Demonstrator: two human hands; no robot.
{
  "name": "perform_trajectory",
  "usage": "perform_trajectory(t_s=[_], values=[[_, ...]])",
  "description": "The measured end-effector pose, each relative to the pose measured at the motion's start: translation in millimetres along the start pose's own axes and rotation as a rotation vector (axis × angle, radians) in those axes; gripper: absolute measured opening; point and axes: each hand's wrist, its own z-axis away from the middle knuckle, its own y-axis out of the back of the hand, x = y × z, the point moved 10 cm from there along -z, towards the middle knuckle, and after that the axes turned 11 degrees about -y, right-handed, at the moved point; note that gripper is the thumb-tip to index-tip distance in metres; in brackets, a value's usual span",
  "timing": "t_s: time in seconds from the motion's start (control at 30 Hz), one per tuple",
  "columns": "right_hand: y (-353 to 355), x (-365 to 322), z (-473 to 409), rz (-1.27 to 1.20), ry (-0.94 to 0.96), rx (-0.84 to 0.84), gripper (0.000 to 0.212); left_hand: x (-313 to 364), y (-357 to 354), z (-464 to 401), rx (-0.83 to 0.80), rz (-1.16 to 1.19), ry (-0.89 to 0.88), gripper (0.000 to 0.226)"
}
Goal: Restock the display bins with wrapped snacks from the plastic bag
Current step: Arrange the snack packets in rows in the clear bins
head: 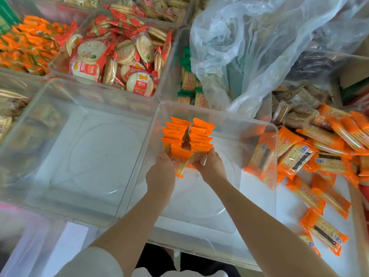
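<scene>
Both hands [187,166] hold orange packets [187,136] over clear bin [275,140].

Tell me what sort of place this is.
Probably a shop's bulk snack display. Clear display bins sit side by side, sorted by kind; round rice crackers fill one. Both hands hold orange wrapped snacks over a bare bin.
</scene>
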Motion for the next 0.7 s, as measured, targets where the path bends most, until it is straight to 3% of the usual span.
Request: perform_trajectory(t_s=[0.1,0.23,0.33,0.47,0.6,0.7], values=[[3.5,-7.0,1.8,-0.072,0.036,0.047,0.057,-8.1,-13.6,3.6,-0.119,-0.061,0.073,0.024],[6.6,-18.8,1.6,-0.105,0.118,0.058,0.059,-17.2,-53.5,16.5,-0.319,0.346,0.282,0.02],[9.2,-28.2,-2.5,-0.094,0.152,0.033,0.064,-6.6,-53.6,13.7,-0.209,0.48,0.274,0.032],[8.7,-34.1,-1.9,-0.052,0.174,-0.012,0.069,-1.0,-29.3,2.5,-0.082,0.162,0.167,0.049],[11.1,-32.0,1.6,-0.071,0.186,-0.06,0.071,-2.8,-23.8,3.0,-0.1,-0.017,0.14,0.045],[22.9,-26.1,7.9,0.038,0.16,-0.089,0.087,-1.1,-22.8,4.1,-0.129,-0.099,0.102,0.046]])
